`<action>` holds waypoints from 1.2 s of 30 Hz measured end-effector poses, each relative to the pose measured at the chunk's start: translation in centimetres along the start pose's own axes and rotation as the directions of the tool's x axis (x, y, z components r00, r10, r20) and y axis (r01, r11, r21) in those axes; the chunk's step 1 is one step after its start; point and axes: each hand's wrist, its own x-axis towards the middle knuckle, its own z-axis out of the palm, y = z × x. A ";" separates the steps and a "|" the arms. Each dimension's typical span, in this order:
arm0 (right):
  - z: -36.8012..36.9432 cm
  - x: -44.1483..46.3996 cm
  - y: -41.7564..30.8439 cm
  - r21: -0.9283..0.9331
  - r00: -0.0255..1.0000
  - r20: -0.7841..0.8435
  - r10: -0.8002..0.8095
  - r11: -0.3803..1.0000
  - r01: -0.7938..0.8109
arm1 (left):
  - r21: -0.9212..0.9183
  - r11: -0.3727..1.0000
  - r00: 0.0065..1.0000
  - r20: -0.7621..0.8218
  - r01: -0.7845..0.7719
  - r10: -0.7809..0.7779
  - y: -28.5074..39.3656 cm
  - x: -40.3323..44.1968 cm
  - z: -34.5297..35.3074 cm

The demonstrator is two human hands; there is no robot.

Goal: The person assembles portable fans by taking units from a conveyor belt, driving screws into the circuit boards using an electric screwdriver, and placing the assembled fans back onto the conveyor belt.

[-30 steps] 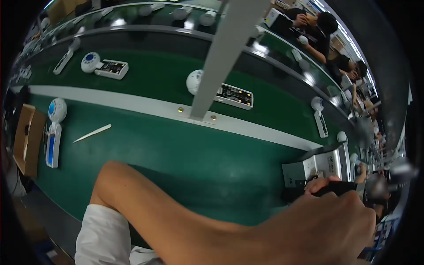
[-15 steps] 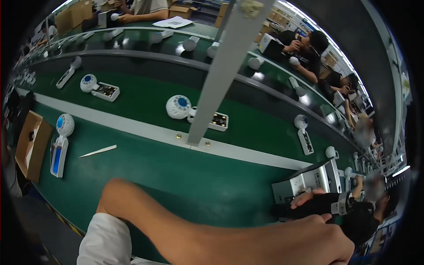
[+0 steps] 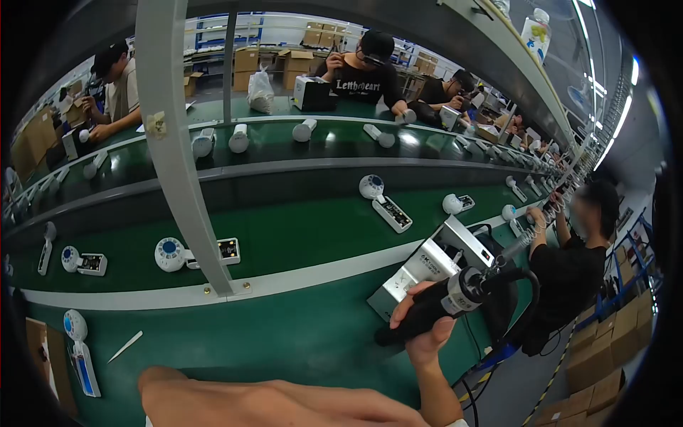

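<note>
My right hand (image 3: 427, 338) is wrapped round a black electric screwdriver (image 3: 459, 297), its lower end pointing left and down over the green bench (image 3: 299, 331). A coiled spring (image 3: 523, 242) runs up from the tool. Just behind it stands a silver metal box (image 3: 420, 270). My left forearm lies across the bottom of the view; what shows of my left hand (image 3: 388, 411) is at the lower edge, fingers hidden. On the bench at left are a white device (image 3: 84, 370) with a round head and blue handle insert, and a pale pointed stick (image 3: 126, 346).
Beyond the bench's white rail (image 3: 284, 277), several open white devices with circuit boards lie on a green conveyor (image 3: 299, 220). A grey post (image 3: 178, 156) rises at left. A cardboard box (image 3: 44, 356) stands far left. A co-worker (image 3: 580, 263) works at right; others sit opposite.
The view has swung to the right. The right hand and screwdriver, partly behind the left arm before, now show more fully, and the left arm sits lower in view.
</note>
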 end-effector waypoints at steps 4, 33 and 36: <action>-0.8 0.7 -0.5 -0.020 0.996 0.080 0.035 0.999 -0.034 | -0.026 0.999 0.998 0.051 -0.043 0.044 -0.3 1.7 0.6; -6.9 3.8 1.7 -0.028 0.999 -0.007 0.033 0.999 -0.033 | -0.204 0.977 0.995 0.087 0.068 -0.051 -4.2 3.2 3.1; -7.4 4.2 1.8 -0.031 1.000 -0.003 0.028 0.999 -0.028 | -0.220 0.973 0.994 0.092 0.073 -0.053 -4.5 3.5 3.3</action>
